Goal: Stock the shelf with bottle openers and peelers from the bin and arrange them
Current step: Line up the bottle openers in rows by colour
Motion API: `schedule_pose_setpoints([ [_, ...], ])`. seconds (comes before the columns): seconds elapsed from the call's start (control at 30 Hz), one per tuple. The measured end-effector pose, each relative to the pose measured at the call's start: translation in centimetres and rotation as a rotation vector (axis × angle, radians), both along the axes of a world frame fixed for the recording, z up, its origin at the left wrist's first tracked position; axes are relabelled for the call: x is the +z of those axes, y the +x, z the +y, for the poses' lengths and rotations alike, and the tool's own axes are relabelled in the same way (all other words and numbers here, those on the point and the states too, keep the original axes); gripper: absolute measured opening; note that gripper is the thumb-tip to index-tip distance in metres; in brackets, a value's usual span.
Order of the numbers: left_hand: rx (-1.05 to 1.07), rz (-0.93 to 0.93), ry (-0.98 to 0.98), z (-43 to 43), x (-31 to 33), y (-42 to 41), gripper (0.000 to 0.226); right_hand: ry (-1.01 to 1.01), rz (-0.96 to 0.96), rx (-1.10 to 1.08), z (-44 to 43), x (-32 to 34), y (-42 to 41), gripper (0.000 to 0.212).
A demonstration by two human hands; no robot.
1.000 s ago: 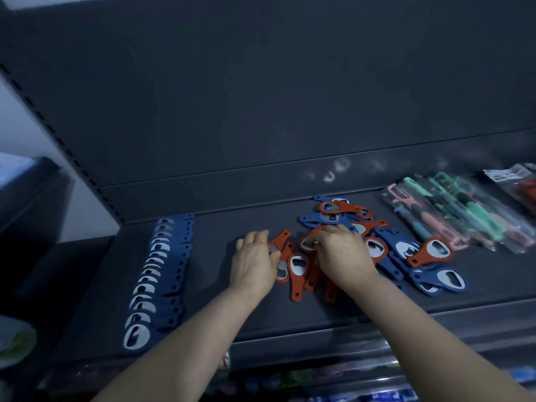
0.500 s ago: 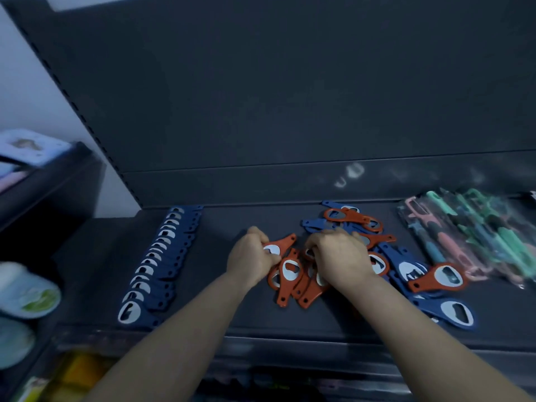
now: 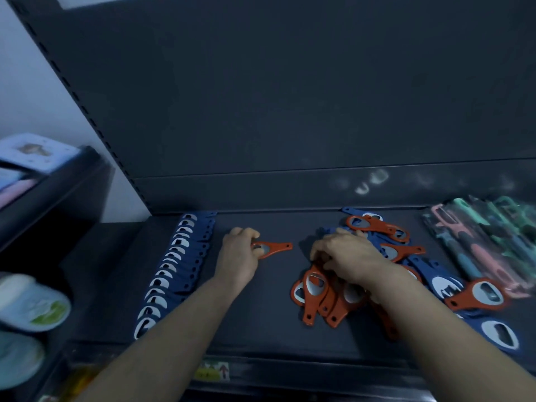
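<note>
Head view, logged left to right. Noted round lidded tubs on a side rack at far left, blurred. Found row of blue bottle openers overlapped like shingles, running near to far along the left part of the shelf. Saw left hand just right of that row, fingers curled, gripping the round head of one orange bottle opener; handle pointing right, apart from both row and heap; contact with shelf not resolvable. Recorded right hand mid-shelf, palm down, fingers bent onto a cluster of orange openers with handles pointing near; could not tell whether any one is actually gripped. Noted loose mixed heap of blue and orange openers spreading right and far from that hand, some overlapping. Found packaged peelers, pink and green handles, laid at far right of shelf, just beside the heap.
</note>
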State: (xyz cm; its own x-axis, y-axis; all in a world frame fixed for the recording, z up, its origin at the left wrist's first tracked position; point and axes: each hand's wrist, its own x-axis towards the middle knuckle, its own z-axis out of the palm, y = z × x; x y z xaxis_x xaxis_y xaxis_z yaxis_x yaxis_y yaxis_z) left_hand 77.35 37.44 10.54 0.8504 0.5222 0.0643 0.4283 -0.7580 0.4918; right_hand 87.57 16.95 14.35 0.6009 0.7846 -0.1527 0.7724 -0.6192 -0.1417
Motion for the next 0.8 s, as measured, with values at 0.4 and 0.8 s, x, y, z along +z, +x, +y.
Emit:
schedule_pose_setpoints([
  [0.4, -0.086, 0.135, 0.022, 2.3, 0.9, 1.5, 0.046, 0.067, -0.036, -0.345, 4.7, -1.0, -1.4, 0.043],
  [0.8, -0.103, 0.176, -0.076, 5.4, 1.2, 3.8, 0.054, 0.062, 0.233, -0.603, 6.2, -0.2, 0.2, 0.044],
])
